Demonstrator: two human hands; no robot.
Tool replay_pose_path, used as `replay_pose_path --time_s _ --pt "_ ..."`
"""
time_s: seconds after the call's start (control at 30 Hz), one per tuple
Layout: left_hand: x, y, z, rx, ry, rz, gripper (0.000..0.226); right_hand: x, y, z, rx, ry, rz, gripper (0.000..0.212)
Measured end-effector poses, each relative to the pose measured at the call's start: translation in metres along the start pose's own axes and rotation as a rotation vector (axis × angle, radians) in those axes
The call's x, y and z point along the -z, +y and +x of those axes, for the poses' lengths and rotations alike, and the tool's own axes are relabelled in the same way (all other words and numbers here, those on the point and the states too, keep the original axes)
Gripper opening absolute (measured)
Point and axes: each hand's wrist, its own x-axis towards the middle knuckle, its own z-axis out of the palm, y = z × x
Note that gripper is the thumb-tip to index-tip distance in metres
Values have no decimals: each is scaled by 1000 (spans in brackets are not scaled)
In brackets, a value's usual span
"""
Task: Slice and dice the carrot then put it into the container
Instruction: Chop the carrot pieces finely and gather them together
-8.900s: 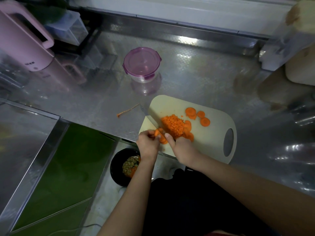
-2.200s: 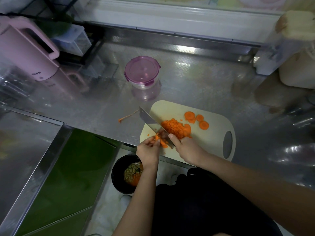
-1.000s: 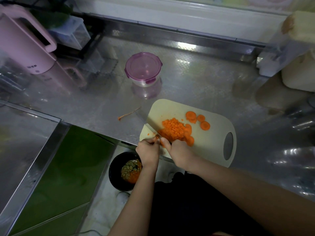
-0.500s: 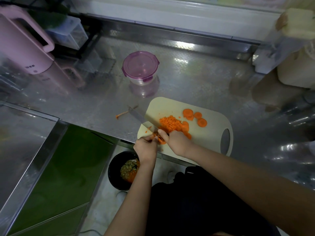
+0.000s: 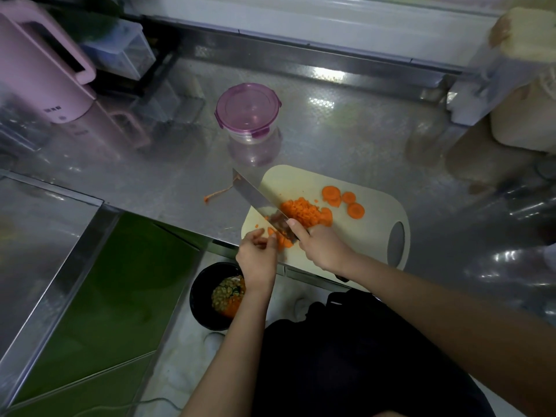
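Head view: the job looks a bit past halfway. A pile (image 5: 302,210) of diced carrot sits mid-board (image 5: 376,227), so most of the dicing is done. Left to do are the last cuts, opening the container (image 5: 248,111) and tipping everything in. It stands with its purple lid clipped on, at 11 o'clock from the board and well apart from it, with no carrot inside. The right hand (image 5: 323,248) is wrapped round the handle of the knife (image 5: 255,197), forefinger laid up by the blade, which angles out toward 10 o'clock past the board's edge. The left hand (image 5: 258,257), fingers bent, steadies a carrot piece (image 5: 281,239) at the board's 7 o'clock corner, just beside the blade; the view is dim there, so it may be several pieces. By count there is one knife, one board, one container, one pile and three whole rounds (image 5: 349,197) at 2 o'clock from the pile, with perhaps another one or two against its edge. One peel (image 5: 218,194) lies on the counter at 9 o'clock from the board.
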Motion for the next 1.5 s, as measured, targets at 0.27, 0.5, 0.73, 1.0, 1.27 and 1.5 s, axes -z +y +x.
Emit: replay_pose_path --time_s 0.27,0.5,0.73,1.0,1.27,1.5 --pt "0 -2 8 -99 -83 92 9 2 5 -7 -16 34 21 65" --pt "1 -5 5 -168 -156 228 10 0 10 -8 -54 37 19 65" --pt "5 -14 4 -145 -28 121 7 -4 8 -10 -44 24 57 65" --pt "0 -12 10 -142 -142 144 12 -4 6 -9 -28 35 27 65" --pt "1 -6 8 -36 -94 149 10 -5 0 -10 -48 34 13 66" --pt "-2 5 7 62 -71 253 11 -9 2 -7 -53 9 -70 67"
